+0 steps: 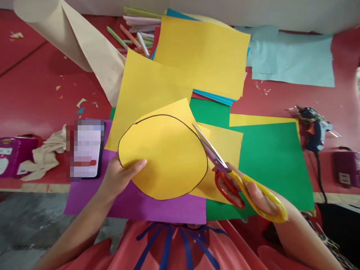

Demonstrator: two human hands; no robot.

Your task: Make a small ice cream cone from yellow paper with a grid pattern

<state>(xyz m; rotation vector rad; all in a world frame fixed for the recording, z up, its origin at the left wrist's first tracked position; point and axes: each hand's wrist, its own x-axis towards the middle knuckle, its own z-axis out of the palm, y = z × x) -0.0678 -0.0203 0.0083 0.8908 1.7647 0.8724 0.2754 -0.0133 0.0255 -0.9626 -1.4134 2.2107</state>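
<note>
My left hand (120, 174) grips the left edge of a yellow paper circle (165, 153), thumb on top and fingers hidden beneath. A dark drawn line runs along the circle's rim, and a pointed yellow corner sticks out at its upper right. In my right hand (247, 187) are scissors (215, 161) with one yellow and one red handle. Their blades lie at the circle's right edge, pointing up and left; the blades look nearly closed. Below the circle are yellow paper pieces (227, 146), a purple sheet (168, 210) and a green sheet (272, 161).
Yellow sheets (202, 52) are stacked at the back, beside markers (143, 45). A phone (87, 150) and crumpled beige strips (47, 153) lie left, under rolled beige paper (90, 56). Light blue paper (303, 60), a glue gun (313, 131) and a purple box (347, 168) are right.
</note>
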